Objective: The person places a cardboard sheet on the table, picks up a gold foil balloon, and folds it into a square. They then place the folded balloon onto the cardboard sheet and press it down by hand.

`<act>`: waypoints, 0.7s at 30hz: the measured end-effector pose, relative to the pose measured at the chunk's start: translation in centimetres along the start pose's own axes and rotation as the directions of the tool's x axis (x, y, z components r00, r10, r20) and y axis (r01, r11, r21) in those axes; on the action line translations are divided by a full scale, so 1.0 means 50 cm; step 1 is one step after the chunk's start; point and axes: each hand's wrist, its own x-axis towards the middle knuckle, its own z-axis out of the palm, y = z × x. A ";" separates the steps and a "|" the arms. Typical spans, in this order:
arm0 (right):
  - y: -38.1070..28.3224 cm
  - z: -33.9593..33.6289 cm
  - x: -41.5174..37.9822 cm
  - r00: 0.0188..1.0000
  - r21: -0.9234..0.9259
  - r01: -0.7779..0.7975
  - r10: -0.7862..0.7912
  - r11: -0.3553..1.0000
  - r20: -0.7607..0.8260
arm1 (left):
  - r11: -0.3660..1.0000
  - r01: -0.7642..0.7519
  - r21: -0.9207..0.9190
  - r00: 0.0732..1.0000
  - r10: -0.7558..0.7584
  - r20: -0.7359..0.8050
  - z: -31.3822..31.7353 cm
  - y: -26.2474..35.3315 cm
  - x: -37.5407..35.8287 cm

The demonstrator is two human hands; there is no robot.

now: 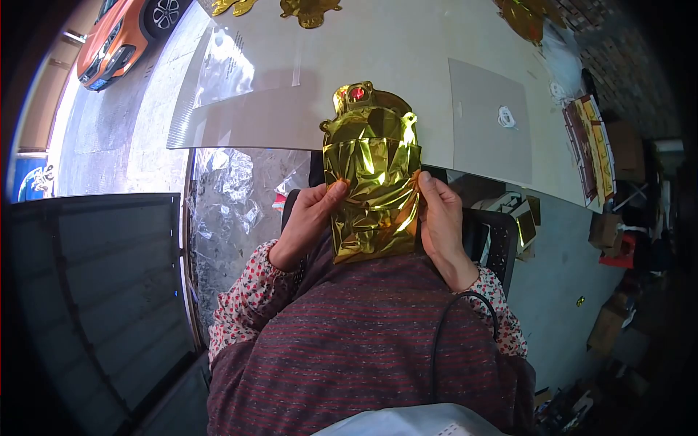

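Pale blue material (400,423) lies nearest the camera, below the striped garment (363,334). Principal item: a crinkled gold foil piece (374,156), held roughly upright above the lap, its top overlapping the near edge of the table (385,43) in view. A red patch (357,94) shows at its head. The left hand (309,218) pinches one side edge and the right hand (440,218) the other, thumbs in front; each grip is closed to the foil's thickness, the fingers behind mostly hidden. Recommended handling, in this inspector's judgement: even, light tension from both sides, thumbs kept near the margins, since such thin film would likely crease or tear under a hard pull. Outward: a clear sheet (283,54) near the table's left edge; a grey sheet (476,145) at the near edge, right side, bearing a white coil (507,118); further gold pieces (310,11) at the far edge. Markings: white figures on a blue panel (35,180), left, illegible; the orange car's (109,51) plate, unreadable; no brand identified.
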 end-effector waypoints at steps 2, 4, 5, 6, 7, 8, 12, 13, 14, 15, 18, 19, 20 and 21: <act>0.000 -0.007 0.002 0.999 0.008 -0.023 0.023 1.000 0.026 | 1.000 0.009 -0.011 1.000 -0.009 0.005 0.002 0.004 -0.002; -0.004 0.003 0.002 0.999 0.011 -0.035 0.035 0.999 -0.001 | 0.999 0.031 -0.014 0.999 -0.030 0.022 -0.008 -0.005 0.001; -0.006 0.016 0.000 0.999 0.008 -0.035 0.035 0.999 -0.042 | 0.999 0.037 -0.030 0.999 -0.036 0.020 -0.010 -0.010 0.002; -0.009 0.024 -0.001 0.996 0.006 -0.035 0.035 0.999 -0.082 | 0.998 0.043 -0.045 0.999 -0.042 0.018 -0.012 -0.017 0.004; -0.006 0.019 0.001 0.998 0.011 -0.025 0.026 1.000 -0.058 | 0.997 0.049 -0.061 0.999 -0.048 0.016 -0.012 -0.019 0.005; -0.001 0.010 0.004 0.999 0.017 -0.016 0.017 1.000 -0.034 | 0.996 0.049 -0.069 0.999 -0.049 0.003 -0.009 -0.018 0.004; -0.001 0.006 0.005 0.999 0.023 -0.024 0.025 0.999 -0.020 | 0.997 0.046 -0.058 0.999 -0.048 -0.026 0.006 0.000 -0.002; -0.001 0.008 0.005 1.000 0.013 -0.009 0.009 1.000 -0.029 | 0.998 0.044 -0.045 0.999 -0.046 -0.028 0.005 0.002 -0.003; 0.000 0.013 0.005 0.999 0.003 0.006 -0.006 1.000 -0.036 | 0.999 0.044 -0.029 0.999 -0.045 -0.016 0.000 -0.001 -0.002; 0.001 0.015 0.006 0.999 -0.008 0.021 -0.021 1.000 -0.044 | 0.999 0.044 -0.013 0.999 -0.044 -0.004 -0.010 -0.009 0.001; 0.004 0.009 0.008 0.999 0.004 -0.017 0.017 1.000 -0.049 | 0.999 0.037 0.020 0.999 -0.037 0.004 -0.020 -0.020 0.005; 0.002 0.010 0.007 0.999 0.011 -0.023 0.023 1.000 -0.048 | 0.999 0.034 0.029 0.999 -0.034 0.002 -0.021 -0.022 0.006; -0.002 0.013 0.004 0.998 0.019 -0.029 0.030 0.999 -0.047 | 0.999 0.041 0.001 0.999 -0.041 0.002 -0.019 -0.021 0.006; -0.004 0.015 0.003 0.998 0.026 -0.035 0.036 0.999 -0.046 | 0.998 0.049 -0.027 0.999 -0.048 0.002 -0.015 -0.018 0.005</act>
